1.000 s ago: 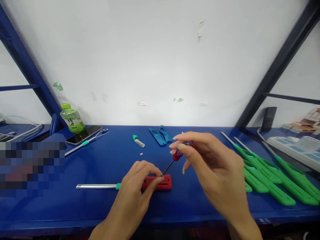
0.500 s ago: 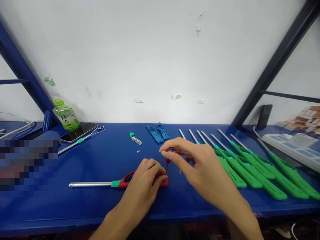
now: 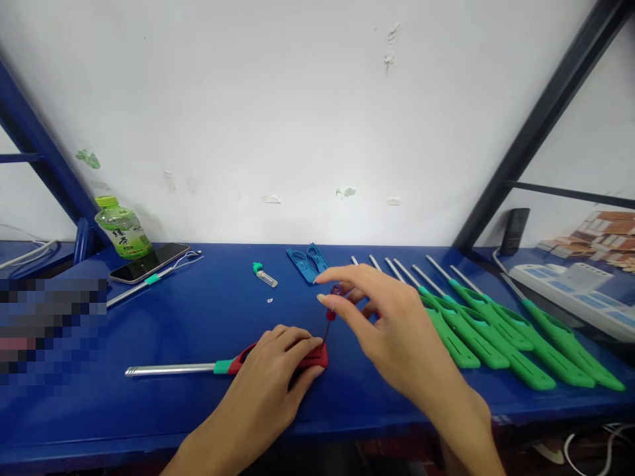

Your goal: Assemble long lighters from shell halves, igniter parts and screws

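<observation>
Red lighter lay on table, left hand gripping it. Right hand held screwdriver, tip at lighter's right end. Likely step: screwdriving, direction unclear; next turn wanted that tip well seated.

Cannot see the red lighter whole beneath the left hand, nor make out the fine tip of the screwdriver beside that grip, nor identify the tiny white scrap beyond it.
</observation>
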`<action>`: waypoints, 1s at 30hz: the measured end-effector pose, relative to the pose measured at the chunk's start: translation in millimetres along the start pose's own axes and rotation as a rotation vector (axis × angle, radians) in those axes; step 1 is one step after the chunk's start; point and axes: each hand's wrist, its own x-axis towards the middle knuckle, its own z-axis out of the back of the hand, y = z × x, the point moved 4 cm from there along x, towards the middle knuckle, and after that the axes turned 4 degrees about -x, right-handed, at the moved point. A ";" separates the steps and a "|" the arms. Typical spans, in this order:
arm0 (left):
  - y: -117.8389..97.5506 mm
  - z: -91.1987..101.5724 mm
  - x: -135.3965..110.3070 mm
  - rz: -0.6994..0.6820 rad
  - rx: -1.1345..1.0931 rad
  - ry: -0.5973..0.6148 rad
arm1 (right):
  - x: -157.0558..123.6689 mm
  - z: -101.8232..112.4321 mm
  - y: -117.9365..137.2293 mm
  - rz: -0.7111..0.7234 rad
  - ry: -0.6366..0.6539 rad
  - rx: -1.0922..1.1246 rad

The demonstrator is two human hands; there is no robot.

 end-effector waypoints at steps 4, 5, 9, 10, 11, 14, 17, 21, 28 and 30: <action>4.9 -1.6 -3.8 0.006 0.035 -0.012 | 0.0 -1.0 -3.8 0.011 -0.014 -0.070; 5.6 -1.8 -4.2 0.008 0.049 -0.017 | -0.7 0.2 -3.9 0.016 -0.001 -0.030; 6.2 -2.1 -4.2 -0.010 0.079 -0.027 | -4.2 3.8 0.8 0.089 0.092 0.166; 6.1 -2.2 -4.1 -0.019 0.081 -0.026 | -4.5 3.7 1.9 0.095 0.096 0.181; 6.1 -2.3 -4.0 -0.026 0.084 -0.026 | -4.4 3.3 2.7 0.094 0.084 0.178; 6.8 -2.0 -4.5 -0.032 0.101 -0.032 | -3.2 -1.9 4.7 0.093 0.046 0.163; 7.4 -1.1 -6.0 -0.037 0.112 -0.039 | -2.8 -10.1 8.6 0.150 0.087 0.228; 6.5 0.2 -8.0 -0.077 0.122 -0.067 | -2.8 -13.9 11.8 0.171 0.062 0.227; 6.2 -1.6 -7.7 -0.059 0.152 -0.025 | -4.5 -7.6 14.5 0.140 0.047 0.106; 6.0 -1.5 -7.6 -0.067 0.161 -0.025 | -4.0 -3.8 12.8 0.132 0.069 0.114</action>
